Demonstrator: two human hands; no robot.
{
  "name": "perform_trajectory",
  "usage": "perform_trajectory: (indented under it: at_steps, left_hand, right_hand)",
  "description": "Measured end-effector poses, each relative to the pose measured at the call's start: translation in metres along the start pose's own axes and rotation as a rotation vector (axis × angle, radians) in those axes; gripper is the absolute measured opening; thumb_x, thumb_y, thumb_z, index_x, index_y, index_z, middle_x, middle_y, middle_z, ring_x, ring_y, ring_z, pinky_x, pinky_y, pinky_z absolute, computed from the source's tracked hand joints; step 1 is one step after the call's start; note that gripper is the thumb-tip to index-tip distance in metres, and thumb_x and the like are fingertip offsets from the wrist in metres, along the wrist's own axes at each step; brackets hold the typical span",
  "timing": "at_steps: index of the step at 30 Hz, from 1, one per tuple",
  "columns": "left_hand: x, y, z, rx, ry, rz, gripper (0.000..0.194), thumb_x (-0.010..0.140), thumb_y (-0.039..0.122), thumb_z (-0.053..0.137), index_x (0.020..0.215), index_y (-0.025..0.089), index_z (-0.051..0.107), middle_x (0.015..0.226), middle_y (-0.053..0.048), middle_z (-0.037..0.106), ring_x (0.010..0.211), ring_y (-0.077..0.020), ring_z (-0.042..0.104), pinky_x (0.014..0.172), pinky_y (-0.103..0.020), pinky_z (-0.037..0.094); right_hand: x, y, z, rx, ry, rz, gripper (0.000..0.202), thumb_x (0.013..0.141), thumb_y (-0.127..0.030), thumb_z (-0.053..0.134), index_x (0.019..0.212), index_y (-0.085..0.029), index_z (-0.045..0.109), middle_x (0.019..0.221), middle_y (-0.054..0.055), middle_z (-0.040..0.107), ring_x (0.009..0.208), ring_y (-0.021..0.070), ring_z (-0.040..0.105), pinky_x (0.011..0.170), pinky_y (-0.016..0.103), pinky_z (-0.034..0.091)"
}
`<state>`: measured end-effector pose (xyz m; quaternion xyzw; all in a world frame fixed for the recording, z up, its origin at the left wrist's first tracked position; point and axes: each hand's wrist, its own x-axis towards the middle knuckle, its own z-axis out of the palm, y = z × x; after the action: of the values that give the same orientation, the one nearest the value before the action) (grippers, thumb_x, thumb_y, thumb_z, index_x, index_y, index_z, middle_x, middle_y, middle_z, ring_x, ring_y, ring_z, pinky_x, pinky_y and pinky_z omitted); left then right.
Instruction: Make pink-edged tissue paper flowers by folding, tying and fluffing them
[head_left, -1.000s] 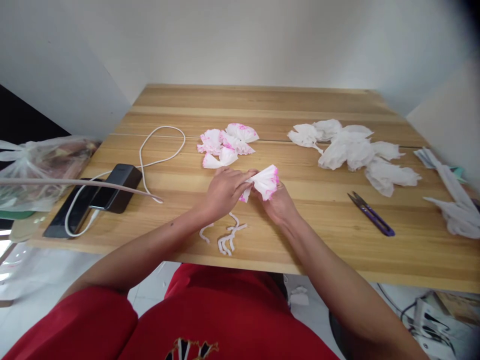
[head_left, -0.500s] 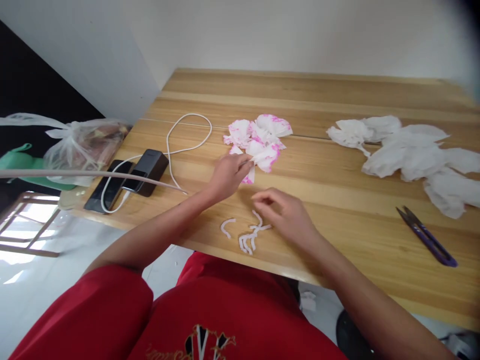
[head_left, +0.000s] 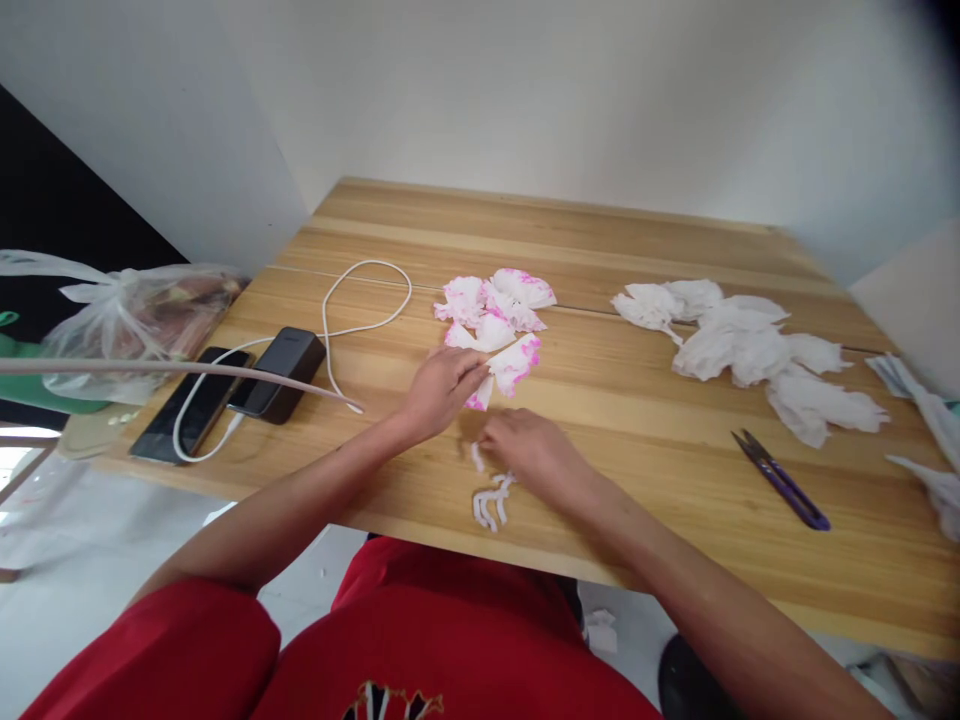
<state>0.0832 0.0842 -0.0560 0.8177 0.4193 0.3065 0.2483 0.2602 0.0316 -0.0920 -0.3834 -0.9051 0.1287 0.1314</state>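
Note:
My left hand (head_left: 444, 392) is closed, pinching the middle of a pink-edged white tissue bow (head_left: 517, 366) that fans out on both sides. Close in front of it is my right hand (head_left: 534, 452), its fingertips pressed together on a short white paper strip (head_left: 477, 457) that hangs down. Several similar strips lie in a small pile (head_left: 491, 504) near the table's front edge, just below the right hand and partly hidden by it. Beyond the left hand rest more pink-edged tissue bunches (head_left: 517, 290), gathered at their middles.
Plain white gathered tissues (head_left: 739, 340) spread over the right side of the wooden table (head_left: 600, 390). Purple-handled thread snips (head_left: 784, 485) lie nearer. On the left are a phone (head_left: 180, 415), a black power bank (head_left: 289, 370), a white cable (head_left: 367, 264) and a plastic bag (head_left: 142, 325).
My right hand has moved left and taken hold of the single curved strip that lay apart from the pile. The left hand keeps its pinch on the tissue bow. The view has shifted right.

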Motion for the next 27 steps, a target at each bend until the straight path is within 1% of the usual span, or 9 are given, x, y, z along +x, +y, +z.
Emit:
perform_trajectory:
  at_steps: [1, 3, 5, 8, 11, 16, 21, 25, 27]
  left_hand:
    - [-0.001, 0.003, 0.000, -0.015, -0.008, 0.029, 0.026, 0.092, 0.026, 0.040, 0.076, 0.015, 0.058, 0.074, -0.003, 0.060, 0.077, -0.0180, 0.053, 0.075, -0.029, 0.035]
    - [-0.004, 0.010, 0.001, -0.064, -0.042, 0.098, 0.028, 0.093, 0.027, 0.038, 0.078, 0.016, 0.059, 0.073, -0.003, 0.059, 0.077, -0.0178, 0.053, 0.075, -0.029, 0.036]
    - [-0.007, 0.015, 0.002, -0.117, -0.087, 0.153, 0.030, 0.095, 0.028, 0.037, 0.081, 0.016, 0.060, 0.072, -0.003, 0.059, 0.075, -0.0171, 0.053, 0.075, -0.029, 0.036]
    - [-0.011, 0.019, 0.006, -0.152, -0.162, 0.202, 0.030, 0.096, 0.028, 0.037, 0.083, 0.016, 0.061, 0.073, -0.003, 0.060, 0.074, -0.0165, 0.053, 0.075, -0.028, 0.034]
    - [-0.013, 0.020, 0.010, -0.156, -0.264, 0.234, 0.034, 0.097, 0.029, 0.037, 0.077, 0.016, 0.061, 0.071, -0.002, 0.060, 0.074, -0.0155, 0.053, 0.076, -0.028, 0.033]
    - [-0.013, 0.019, 0.013, -0.147, -0.336, 0.227, 0.037, 0.097, 0.032, 0.036, 0.073, 0.015, 0.059, 0.071, -0.002, 0.059, 0.072, -0.0155, 0.052, 0.077, -0.028, 0.033]
    - [-0.012, 0.013, 0.015, -0.248, -0.402, 0.184, 0.033, 0.094, 0.030, 0.038, 0.075, 0.015, 0.059, 0.069, -0.001, 0.056, 0.069, -0.0151, 0.049, 0.071, -0.026, 0.035]
    - [-0.013, 0.007, 0.016, -0.469, -0.453, 0.048, 0.031, 0.092, 0.033, 0.042, 0.071, 0.015, 0.055, 0.066, 0.001, 0.048, 0.064, -0.0121, 0.045, 0.059, -0.022, 0.033]
    - [-0.014, 0.006, 0.016, -0.586, -0.465, -0.054, 0.031, 0.090, 0.036, 0.045, 0.070, 0.014, 0.053, 0.064, 0.002, 0.044, 0.060, -0.0104, 0.041, 0.055, -0.021, 0.031]
  right_hand:
    - [-0.008, 0.011, -0.008, 0.068, 0.049, 0.133, 0.016, 0.091, -0.023, 0.047, 0.084, -0.017, 0.060, 0.078, 0.005, 0.062, 0.073, 0.0165, 0.055, 0.068, 0.029, 0.039]
    - [-0.020, 0.030, -0.024, 0.250, 0.132, 0.282, 0.016, 0.090, -0.028, 0.049, 0.084, -0.018, 0.061, 0.078, 0.002, 0.064, 0.068, 0.0142, 0.055, 0.064, 0.026, 0.038]
    - [-0.025, 0.041, -0.036, 0.448, 0.268, 0.408, 0.015, 0.086, -0.032, 0.054, 0.082, -0.019, 0.061, 0.075, 0.001, 0.064, 0.065, 0.0135, 0.055, 0.060, 0.025, 0.039]
    - [-0.021, 0.042, -0.043, 0.805, 0.490, 0.532, 0.021, 0.079, -0.038, 0.061, 0.087, -0.019, 0.062, 0.073, 0.001, 0.063, 0.065, 0.0135, 0.056, 0.058, 0.024, 0.041]
    - [-0.012, 0.029, -0.043, 0.970, 0.549, 0.585, 0.025, 0.075, -0.039, 0.065, 0.088, -0.018, 0.064, 0.075, 0.002, 0.064, 0.064, 0.0125, 0.055, 0.055, 0.023, 0.041]
    - [-0.006, 0.012, -0.043, 0.923, 0.398, 0.486, 0.022, 0.078, -0.038, 0.063, 0.080, -0.016, 0.064, 0.069, 0.001, 0.061, 0.057, 0.0105, 0.051, 0.051, 0.022, 0.039]
    - [-0.009, 0.013, -0.047, 0.622, 0.291, 0.307, 0.015, 0.084, -0.031, 0.057, 0.078, -0.018, 0.064, 0.072, 0.002, 0.062, 0.064, 0.0120, 0.055, 0.057, 0.024, 0.041]
    - [-0.011, 0.019, -0.052, 0.548, 0.267, 0.073, 0.011, 0.086, -0.024, 0.055, 0.087, -0.021, 0.066, 0.081, 0.004, 0.064, 0.075, 0.0156, 0.058, 0.067, 0.028, 0.044]
    - [-0.012, 0.021, -0.052, 0.549, 0.264, 0.030, 0.015, 0.087, -0.023, 0.054, 0.093, -0.023, 0.067, 0.088, 0.005, 0.063, 0.081, 0.0172, 0.059, 0.071, 0.030, 0.045]
